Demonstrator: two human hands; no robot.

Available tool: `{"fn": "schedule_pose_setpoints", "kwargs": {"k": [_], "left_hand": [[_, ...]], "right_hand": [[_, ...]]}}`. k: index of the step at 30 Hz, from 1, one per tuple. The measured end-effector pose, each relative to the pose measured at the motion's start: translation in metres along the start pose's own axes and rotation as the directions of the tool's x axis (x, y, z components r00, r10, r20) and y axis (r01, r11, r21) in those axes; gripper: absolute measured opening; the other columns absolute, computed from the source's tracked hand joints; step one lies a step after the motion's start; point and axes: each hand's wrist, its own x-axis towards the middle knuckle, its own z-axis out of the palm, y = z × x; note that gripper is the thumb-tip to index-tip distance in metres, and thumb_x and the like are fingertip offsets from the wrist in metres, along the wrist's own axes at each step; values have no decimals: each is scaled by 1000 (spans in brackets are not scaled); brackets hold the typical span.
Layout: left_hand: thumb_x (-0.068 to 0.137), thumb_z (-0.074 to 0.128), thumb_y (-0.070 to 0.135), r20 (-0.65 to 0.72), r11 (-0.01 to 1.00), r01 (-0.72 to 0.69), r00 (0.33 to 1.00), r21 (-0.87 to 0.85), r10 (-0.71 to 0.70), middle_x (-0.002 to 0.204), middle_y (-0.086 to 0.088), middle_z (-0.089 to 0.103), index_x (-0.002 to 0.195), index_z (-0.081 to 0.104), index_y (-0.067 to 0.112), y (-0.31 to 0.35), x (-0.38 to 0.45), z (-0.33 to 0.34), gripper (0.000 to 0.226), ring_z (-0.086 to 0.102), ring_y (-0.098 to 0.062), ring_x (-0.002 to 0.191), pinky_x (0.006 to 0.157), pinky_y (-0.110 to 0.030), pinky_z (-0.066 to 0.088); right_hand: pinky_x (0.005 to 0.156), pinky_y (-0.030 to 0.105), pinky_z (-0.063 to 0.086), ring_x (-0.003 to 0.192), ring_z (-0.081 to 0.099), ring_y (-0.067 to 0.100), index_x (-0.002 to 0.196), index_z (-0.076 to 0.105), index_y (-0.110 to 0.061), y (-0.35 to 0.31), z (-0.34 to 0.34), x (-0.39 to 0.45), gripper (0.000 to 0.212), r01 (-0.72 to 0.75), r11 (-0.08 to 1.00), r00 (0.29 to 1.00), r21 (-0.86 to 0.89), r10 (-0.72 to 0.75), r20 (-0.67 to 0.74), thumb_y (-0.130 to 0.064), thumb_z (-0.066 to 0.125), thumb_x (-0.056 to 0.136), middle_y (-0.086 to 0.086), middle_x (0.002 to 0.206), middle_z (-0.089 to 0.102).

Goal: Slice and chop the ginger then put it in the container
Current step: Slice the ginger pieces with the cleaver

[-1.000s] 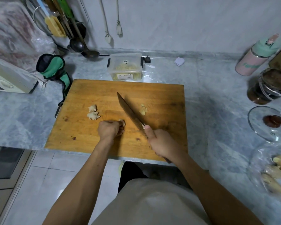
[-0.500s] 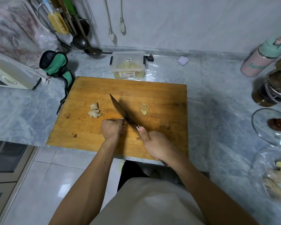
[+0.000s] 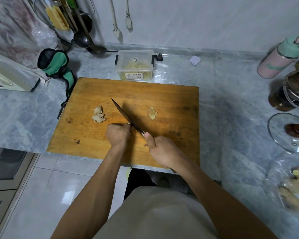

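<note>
On the wooden cutting board [image 3: 171,100], the left hand [image 3: 118,135] curls its fingers over a ginger piece that is almost wholly hidden beneath them, while the right hand [image 3: 164,152] grips the handle of the knife [image 3: 126,116], thumb laid along the spine. The blade sits right against the left knuckles, so the main risk, as I judge it, is a nick if the fingertips creep out from under the curl or the small piece rolls. Two uncut ginger pieces [image 3: 98,115] lie to the left, a small pile of cut ginger [image 3: 153,114] to the right. Beyond the board on the table [image 3: 231,94] stands the container [image 3: 134,65], already holding chopped ginger; its front label carries print too small to read.
</note>
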Motion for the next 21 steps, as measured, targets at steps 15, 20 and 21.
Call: {"fn": "schedule_pose_setpoints", "kwargs": {"k": [15, 20, 21], "left_hand": [[61, 55, 22, 62, 999, 31, 998, -10, -31, 61, -9, 70, 60, 70, 9, -3, 9, -1, 20, 71, -31, 65, 73, -46, 61], [83, 55, 0, 74, 992, 97, 993, -79, -91, 62, -12, 70, 59, 68, 8, -5, 12, -3, 28, 72, -33, 68, 75, -49, 61], [84, 54, 0, 73, 991, 100, 993, -86, -94, 64, -13, 71, 61, 68, 7, -4, 11, -3, 28, 73, -32, 69, 74, -49, 61]], "right_hand": [[76, 42, 51, 77, 59, 25, 63, 53, -16, 1, 22, 23, 71, -19, 999, 999, 50, 21, -45, -59, 15, 105, 4, 70, 56], [69, 39, 47, 67, 54, 19, 68, 61, -13, 4, 18, 22, 74, -39, 995, 999, 94, 42, -27, -59, 16, 105, 3, 67, 57], [65, 38, 48, 62, 56, 18, 75, 66, -10, 4, 16, 22, 76, -50, 993, 998, 110, 53, -21, -59, 16, 105, 3, 66, 59]]}}
